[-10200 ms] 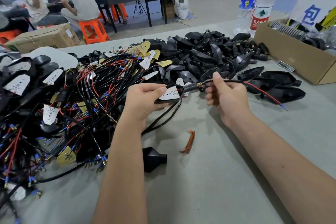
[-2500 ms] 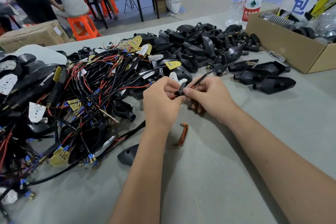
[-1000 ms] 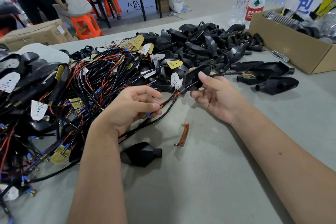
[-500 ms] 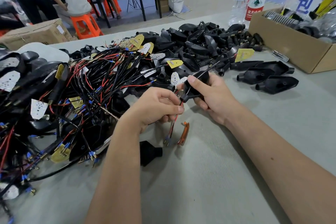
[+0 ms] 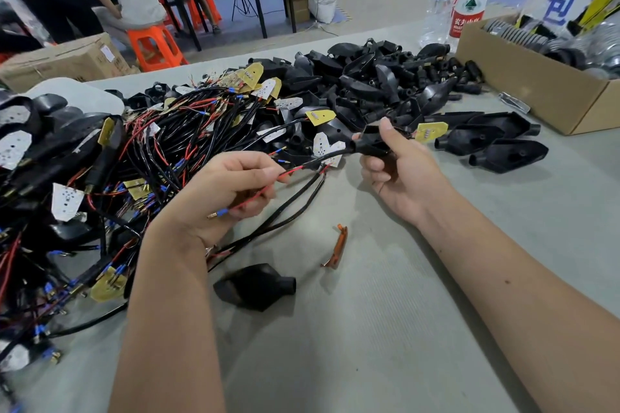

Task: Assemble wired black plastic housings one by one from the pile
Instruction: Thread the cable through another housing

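My right hand (image 5: 399, 171) grips a black housing (image 5: 369, 144). My left hand (image 5: 221, 188) pinches its red wire (image 5: 265, 193); the pile (image 5: 365, 84) lies beyond.

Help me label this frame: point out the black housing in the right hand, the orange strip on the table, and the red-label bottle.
black housing (image 5: 370, 144): head view, on its narrow neck beside the thumb.
orange strip (image 5: 338, 247): head view, mid-length of the strip.
red-label bottle (image 5: 467, 18): head view, on the red label.
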Available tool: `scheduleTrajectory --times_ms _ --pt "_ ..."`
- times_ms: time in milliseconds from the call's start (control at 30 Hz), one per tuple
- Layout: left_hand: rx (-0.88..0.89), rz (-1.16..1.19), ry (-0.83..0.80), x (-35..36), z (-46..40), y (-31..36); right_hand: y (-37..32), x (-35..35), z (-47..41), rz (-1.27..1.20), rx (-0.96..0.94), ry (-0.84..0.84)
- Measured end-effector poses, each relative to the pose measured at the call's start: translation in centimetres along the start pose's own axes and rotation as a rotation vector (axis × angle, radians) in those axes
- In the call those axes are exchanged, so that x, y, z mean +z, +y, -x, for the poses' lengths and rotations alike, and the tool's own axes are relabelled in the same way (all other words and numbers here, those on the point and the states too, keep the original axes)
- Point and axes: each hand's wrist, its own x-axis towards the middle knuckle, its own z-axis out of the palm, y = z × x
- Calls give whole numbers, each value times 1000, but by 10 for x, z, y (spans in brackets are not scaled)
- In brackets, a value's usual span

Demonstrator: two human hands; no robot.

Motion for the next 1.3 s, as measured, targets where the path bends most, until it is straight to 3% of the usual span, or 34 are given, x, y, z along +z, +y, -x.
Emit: scheduleTrajectory --times_ms 133,267,467,600,733,1033,1300 --pt "-20 -68 -174 9 1 -6 -2 1 -1 -196 73 -1" --pt "-67 -122 -342 21 -2 -10 1 -1 -4 -20 41 -21" --pt "-135 2 50 61 -32 -12 13 6 0 428 -65 -46" --pt "-127 -69 212 80 -42 -19 15 6 2 491 -100 -62" --pt "-153 -46 219 80 -44 -21 12 7 2 433 -100 -73" --pt "-143 96 161 75 -43 -22 6 5 -4 84 -97 162" --pt "-150 120 115 74 -43 -26 -1 -4 -7 -224 -49 100"
